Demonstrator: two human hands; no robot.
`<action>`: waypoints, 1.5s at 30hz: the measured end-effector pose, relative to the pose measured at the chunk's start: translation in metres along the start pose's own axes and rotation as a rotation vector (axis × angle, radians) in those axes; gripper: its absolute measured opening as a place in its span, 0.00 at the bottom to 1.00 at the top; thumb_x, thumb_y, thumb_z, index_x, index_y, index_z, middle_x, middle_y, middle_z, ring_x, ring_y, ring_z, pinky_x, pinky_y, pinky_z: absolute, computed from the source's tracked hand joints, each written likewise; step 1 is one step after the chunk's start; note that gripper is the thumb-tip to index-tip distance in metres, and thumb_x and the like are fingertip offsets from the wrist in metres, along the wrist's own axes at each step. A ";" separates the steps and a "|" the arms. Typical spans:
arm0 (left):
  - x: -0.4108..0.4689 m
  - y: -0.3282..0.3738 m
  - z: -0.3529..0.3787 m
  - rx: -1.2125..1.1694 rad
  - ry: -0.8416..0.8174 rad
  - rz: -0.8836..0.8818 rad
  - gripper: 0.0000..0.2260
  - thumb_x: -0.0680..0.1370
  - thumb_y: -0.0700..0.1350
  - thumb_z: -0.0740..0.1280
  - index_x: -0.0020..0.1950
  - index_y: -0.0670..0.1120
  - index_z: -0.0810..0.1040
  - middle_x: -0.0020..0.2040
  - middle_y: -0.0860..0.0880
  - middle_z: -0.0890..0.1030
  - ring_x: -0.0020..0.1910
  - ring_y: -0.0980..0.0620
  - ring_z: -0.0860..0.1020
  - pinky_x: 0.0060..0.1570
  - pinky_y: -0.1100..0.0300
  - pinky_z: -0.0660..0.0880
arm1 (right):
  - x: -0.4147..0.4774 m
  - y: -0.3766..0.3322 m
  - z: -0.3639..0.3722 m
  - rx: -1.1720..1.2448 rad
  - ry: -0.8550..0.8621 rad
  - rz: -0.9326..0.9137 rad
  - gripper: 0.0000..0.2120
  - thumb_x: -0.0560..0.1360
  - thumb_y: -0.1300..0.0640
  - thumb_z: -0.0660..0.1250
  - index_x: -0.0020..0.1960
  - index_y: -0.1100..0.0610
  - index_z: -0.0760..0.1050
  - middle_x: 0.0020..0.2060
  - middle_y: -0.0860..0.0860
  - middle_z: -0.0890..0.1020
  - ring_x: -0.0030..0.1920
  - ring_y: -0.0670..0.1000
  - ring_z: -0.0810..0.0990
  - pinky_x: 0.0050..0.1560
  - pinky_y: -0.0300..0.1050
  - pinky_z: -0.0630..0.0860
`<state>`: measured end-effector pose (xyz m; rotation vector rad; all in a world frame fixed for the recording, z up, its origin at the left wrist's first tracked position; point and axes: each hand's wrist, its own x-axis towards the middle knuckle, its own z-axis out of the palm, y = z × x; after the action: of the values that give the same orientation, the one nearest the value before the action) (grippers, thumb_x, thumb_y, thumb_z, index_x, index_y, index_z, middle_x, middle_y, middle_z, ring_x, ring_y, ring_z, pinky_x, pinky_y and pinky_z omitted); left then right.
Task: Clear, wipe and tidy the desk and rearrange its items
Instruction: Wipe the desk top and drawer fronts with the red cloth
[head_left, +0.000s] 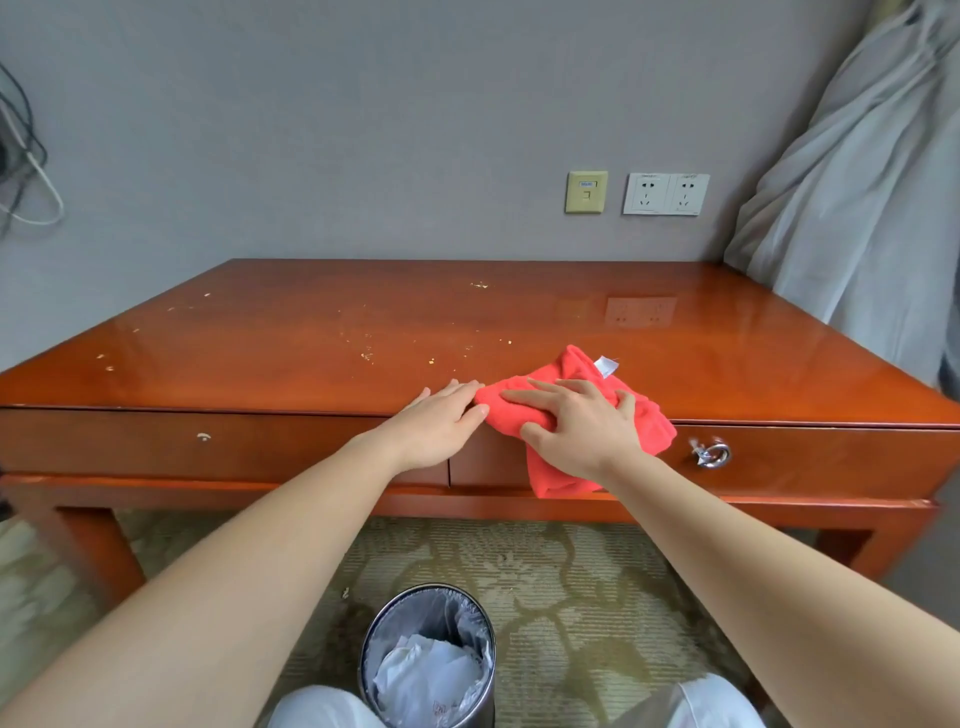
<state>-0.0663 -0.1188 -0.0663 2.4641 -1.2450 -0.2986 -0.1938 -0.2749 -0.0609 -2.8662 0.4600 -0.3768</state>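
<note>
So here's my desk (311, 332) mid-clean, glossy reddish wood, pushed up against a grey wall. My right hand (582, 426) is on the red cloth (569, 371), fingers spread fairly wide and mostly flat on top of it, pressing it down, with the thumb lying along the near side of the bunch. I'm not really clutching it, more pushing on it. The cloth sits bunched at the front edge of the desk, a bit right of the middle, and part of it hangs over the edge in front of the drawer face. Its little white tag (606, 365) sticks out at the far end. My left hand (441, 421) is flat on the front edge just beside it, fingers straight and close together, holding nothing, fingertips right up against the left side of the cloth. Pale crumbs (367, 356) are scattered over the left and middle of the top, well apart from each other. The right drawer has a metal ring pull (711, 453). Down on the patterned carpet (571, 571), near my knees, stands a round bin (426, 590) with a liner and crumpled white paper inside. On the wall there's a yellowish plate (586, 192) next to a white double socket (666, 194), a grey curtain (857, 208) bunches at the right, and some cables (26, 171) dangle at the far left.
</note>
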 end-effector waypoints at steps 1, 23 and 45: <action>0.004 0.003 0.001 -0.058 0.023 -0.011 0.24 0.85 0.56 0.47 0.80 0.49 0.56 0.80 0.49 0.56 0.80 0.53 0.48 0.78 0.51 0.44 | 0.001 0.002 -0.001 -0.017 -0.033 -0.012 0.23 0.75 0.40 0.57 0.70 0.27 0.61 0.74 0.36 0.63 0.75 0.47 0.58 0.65 0.68 0.54; 0.144 0.032 -0.009 0.072 0.241 -0.069 0.13 0.84 0.49 0.58 0.66 0.51 0.75 0.73 0.48 0.71 0.79 0.46 0.58 0.76 0.42 0.53 | 0.057 0.072 -0.006 -0.077 -0.079 0.087 0.25 0.83 0.43 0.44 0.79 0.44 0.50 0.79 0.45 0.52 0.79 0.48 0.45 0.76 0.62 0.41; 0.071 0.069 0.013 0.037 -0.100 0.098 0.27 0.86 0.55 0.47 0.82 0.48 0.45 0.81 0.52 0.43 0.79 0.55 0.42 0.77 0.57 0.41 | 0.028 0.077 -0.009 -0.004 -0.100 0.088 0.26 0.84 0.44 0.45 0.80 0.50 0.52 0.79 0.47 0.52 0.79 0.49 0.48 0.78 0.54 0.49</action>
<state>-0.0793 -0.2169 -0.0522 2.4360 -1.4188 -0.3801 -0.1917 -0.3576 -0.0650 -2.8405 0.5655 -0.2162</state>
